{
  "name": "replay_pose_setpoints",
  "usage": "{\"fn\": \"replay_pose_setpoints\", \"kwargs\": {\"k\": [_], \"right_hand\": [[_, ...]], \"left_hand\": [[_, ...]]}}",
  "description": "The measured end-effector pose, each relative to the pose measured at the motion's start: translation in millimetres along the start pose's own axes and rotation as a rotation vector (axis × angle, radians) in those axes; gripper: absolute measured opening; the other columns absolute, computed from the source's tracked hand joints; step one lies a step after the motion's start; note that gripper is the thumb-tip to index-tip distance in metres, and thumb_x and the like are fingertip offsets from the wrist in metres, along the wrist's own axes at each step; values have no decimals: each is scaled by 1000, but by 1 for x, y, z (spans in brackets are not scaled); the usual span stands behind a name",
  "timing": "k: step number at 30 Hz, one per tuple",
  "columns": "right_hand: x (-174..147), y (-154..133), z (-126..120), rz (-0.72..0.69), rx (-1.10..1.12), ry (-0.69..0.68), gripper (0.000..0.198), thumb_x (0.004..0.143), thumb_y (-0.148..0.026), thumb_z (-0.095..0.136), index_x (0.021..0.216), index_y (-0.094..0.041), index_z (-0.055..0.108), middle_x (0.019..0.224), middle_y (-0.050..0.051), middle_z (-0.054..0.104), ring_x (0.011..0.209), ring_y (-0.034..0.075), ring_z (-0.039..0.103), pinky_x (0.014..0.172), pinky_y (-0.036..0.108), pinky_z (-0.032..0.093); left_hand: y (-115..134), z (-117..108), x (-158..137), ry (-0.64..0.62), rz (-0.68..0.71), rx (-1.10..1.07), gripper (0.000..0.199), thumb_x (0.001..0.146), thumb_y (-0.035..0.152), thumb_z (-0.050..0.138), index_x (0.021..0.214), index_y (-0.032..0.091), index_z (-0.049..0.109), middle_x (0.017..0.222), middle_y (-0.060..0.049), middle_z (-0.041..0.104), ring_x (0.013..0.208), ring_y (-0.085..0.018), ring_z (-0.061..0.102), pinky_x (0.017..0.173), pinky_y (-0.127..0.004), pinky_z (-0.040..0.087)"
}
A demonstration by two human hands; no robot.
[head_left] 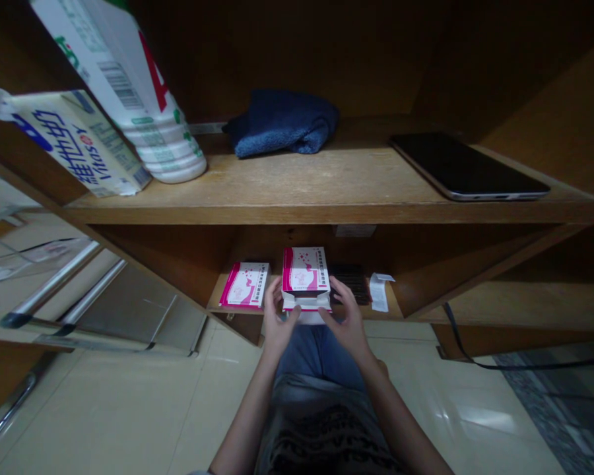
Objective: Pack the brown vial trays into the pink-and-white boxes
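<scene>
Both my hands hold a pink and white box (305, 270) at the front of the lower wooden shelf (228, 307). My left hand (278, 318) grips its left side and my right hand (347, 320) grips its right side. The box's near end flap looks open, showing white inside. A second pink and white box (245, 285) lies flat on the same shelf, just left of the held one.
A dark object (352, 280) and a white paper slip (379, 292) lie right of the held box. On the upper shelf (327, 211) sit a blue cloth (282, 123), a tablet (468, 166), a white bottle (143, 99) and a carton (69, 142). Metal bars (69, 290) at left.
</scene>
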State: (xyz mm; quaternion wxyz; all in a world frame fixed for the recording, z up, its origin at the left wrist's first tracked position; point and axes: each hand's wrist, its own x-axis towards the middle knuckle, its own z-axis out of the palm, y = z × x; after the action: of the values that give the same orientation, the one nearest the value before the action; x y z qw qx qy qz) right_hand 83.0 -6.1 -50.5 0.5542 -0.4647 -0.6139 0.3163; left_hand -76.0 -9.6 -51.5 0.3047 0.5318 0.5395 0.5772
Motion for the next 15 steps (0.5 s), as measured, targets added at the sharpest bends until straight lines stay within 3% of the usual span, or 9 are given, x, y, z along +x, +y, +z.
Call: {"fn": "replay_pose_setpoints", "kwargs": {"k": [4, 8, 12, 15], "right_hand": [[-20, -10, -8, -65, -133, -33, 35, 79, -24, 58, 113, -29, 59, 110, 6, 63, 105, 23, 57, 92, 43, 45], [-29, -19, -10, -73, -282, -271, 29, 81, -27, 56, 110, -30, 63, 100, 4, 69, 93, 24, 62, 84, 44, 48], [-21, -32, -6, -114, -399, -464, 37, 82, -31, 56, 119, -30, 58, 116, 5, 64, 105, 26, 59, 92, 48, 43], [-16, -38, -3, -108, -401, -529, 51, 82, -34, 57, 131, -30, 46, 139, 6, 45, 122, 27, 47, 98, 50, 39]], "left_hand": [[0, -10, -5, 33, 83, 106, 69, 73, 27, 63, 135, 26, 30, 141, -11, 35, 128, -26, 37, 103, -42, 35], [6, -10, 7, 43, 176, 235, 63, 76, 28, 62, 132, 24, 34, 135, -12, 39, 125, -25, 40, 101, -43, 36], [12, -2, 20, -27, 278, 372, 47, 79, 26, 59, 123, 22, 44, 126, -11, 48, 121, -24, 43, 103, -45, 34], [14, -3, 23, -59, 290, 366, 42, 80, 20, 54, 121, 21, 47, 125, -10, 50, 120, -23, 44, 103, -45, 34]]}}
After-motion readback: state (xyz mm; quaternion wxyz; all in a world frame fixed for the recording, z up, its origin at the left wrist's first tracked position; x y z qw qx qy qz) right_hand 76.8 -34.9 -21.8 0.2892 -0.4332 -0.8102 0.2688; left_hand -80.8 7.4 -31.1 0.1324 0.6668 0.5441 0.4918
